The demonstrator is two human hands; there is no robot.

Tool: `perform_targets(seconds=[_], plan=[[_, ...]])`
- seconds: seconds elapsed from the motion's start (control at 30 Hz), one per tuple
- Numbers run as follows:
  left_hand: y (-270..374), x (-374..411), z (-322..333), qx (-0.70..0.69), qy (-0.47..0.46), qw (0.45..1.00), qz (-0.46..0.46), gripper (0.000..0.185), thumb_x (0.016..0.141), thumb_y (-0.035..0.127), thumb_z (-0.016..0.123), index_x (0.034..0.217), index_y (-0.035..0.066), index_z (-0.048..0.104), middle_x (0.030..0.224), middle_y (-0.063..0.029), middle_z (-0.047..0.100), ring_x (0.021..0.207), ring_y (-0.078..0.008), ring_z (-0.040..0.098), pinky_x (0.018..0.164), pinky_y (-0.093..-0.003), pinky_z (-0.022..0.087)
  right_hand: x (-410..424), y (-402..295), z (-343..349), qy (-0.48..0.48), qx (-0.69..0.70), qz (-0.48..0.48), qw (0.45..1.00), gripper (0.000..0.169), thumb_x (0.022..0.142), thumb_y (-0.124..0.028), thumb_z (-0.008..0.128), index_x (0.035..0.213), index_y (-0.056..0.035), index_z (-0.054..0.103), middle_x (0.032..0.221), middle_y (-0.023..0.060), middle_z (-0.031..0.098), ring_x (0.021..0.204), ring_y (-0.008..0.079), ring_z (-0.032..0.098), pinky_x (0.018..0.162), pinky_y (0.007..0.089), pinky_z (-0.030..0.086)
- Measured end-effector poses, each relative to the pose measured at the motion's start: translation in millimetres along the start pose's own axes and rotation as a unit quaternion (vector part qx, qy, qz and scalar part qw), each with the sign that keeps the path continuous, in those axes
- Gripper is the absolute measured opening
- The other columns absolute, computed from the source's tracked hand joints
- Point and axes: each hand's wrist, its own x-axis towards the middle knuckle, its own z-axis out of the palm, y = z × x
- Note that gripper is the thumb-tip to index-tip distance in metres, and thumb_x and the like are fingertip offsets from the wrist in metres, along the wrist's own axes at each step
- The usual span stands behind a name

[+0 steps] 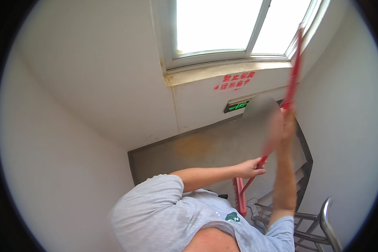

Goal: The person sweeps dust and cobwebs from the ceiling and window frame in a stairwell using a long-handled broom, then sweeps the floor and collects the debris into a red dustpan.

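Observation:
My left hand is closed around the red handle of a broom or brush. Its long red head hangs just below that hand, close to my grey T-shirt. My right arm is raised, and my right hand grips a long red piece that reaches up in front of the window's right side. Motion blur covers this hand and the piece. A grey blurred oval hides the stretch between the hands, so whether both red parts belong to one tool cannot be told.
A sliding window with a stained sill is above, with red writing on the wall below it. A green-lit sign is mounted lower. Stair steps and a metal handrail lie at right; walls enclose the landing.

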Motion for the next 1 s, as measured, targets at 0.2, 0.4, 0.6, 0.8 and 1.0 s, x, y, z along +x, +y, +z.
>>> perform_targets(seconds=[0.2, 0.4, 0.6, 0.8, 1.0], plan=[[-80.2, -34.3, 23.1, -0.314, 0.119, 0.918, -0.211, 0.032, 0.097, 0.042, 0.067, 0.113, 0.017, 0.055, 0.089, 0.0027, 0.055, 0.077, -0.0132, 0.055, 0.075, -0.0327, 0.05, -122.1, 70.8, 116.8, -0.184, 0.066, 0.089, 0.977, 0.064, 0.104, -0.023, 0.057, 0.159, -0.0068, 0.029, 0.148, 0.0293, 0.048, 0.132, 0.0433, 0.054, 0.1, 0.0431, 0.049], [-96.2, -35.9, -13.7, -0.286, 0.187, 0.912, -0.228, 0.058, 0.1, 0.061, 0.051, 0.123, 0.007, 0.054, 0.109, -0.0076, 0.067, 0.089, -0.0209, 0.067, 0.087, -0.0404, 0.056, -146.8, 96.3, 153.1, -0.297, 0.066, 0.177, 0.936, 0.066, 0.106, -0.031, 0.053, 0.16, -0.0048, 0.025, 0.145, 0.03, 0.051, 0.122, 0.0456, 0.059, 0.098, 0.0448, 0.05], [-45.0, -54.0, -61.5, -0.276, 0.229, 0.917, -0.177, 0.061, 0.102, 0.064, 0.046, 0.122, 0.006, 0.052, 0.112, -0.0118, 0.071, 0.098, -0.0257, 0.071, 0.087, -0.0447, 0.059, -237.6, 156.5, 96.0, -0.312, 0.164, 0.336, 0.874, 0.067, 0.107, -0.05, 0.042, 0.156, -0.004, 0.038, 0.127, 0.018, 0.065, 0.115, 0.0248, 0.061, 0.104, 0.0365, 0.045], [22.1, -53.1, -115.1, -0.226, 0.261, 0.938, -0.025, 0.03, 0.105, 0.038, 0.056, 0.112, 0.009, 0.05, 0.105, -0.013, 0.071, 0.091, -0.025, 0.073, 0.08, -0.0427, 0.062, -374.2, 157.0, -33.3, -0.346, 0.19, 0.51, 0.764, 0.062, 0.104, -0.058, 0.047, 0.1, 0.0004, 0.067, 0.08, 0.0088, 0.068, 0.068, 0.0195, 0.066, 0.063, 0.0326, 0.054], [20.2, -48.2, -139.6, -0.268, 0.376, 0.881, -0.1, 0.018, 0.098, 0.018, 0.06, 0.107, 0.009, 0.047, 0.096, -0.0069, 0.066, 0.083, -0.0235, 0.072, 0.072, -0.0405, 0.063, -396.2, 126.6, -31.9, -0.345, -0.031, 0.345, 0.873, 0.061, 0.105, -0.057, 0.045, 0.085, -0.0031, 0.065, 0.07, 0.0146, 0.064, 0.064, 0.0292, 0.064, 0.062, 0.0409, 0.05]])
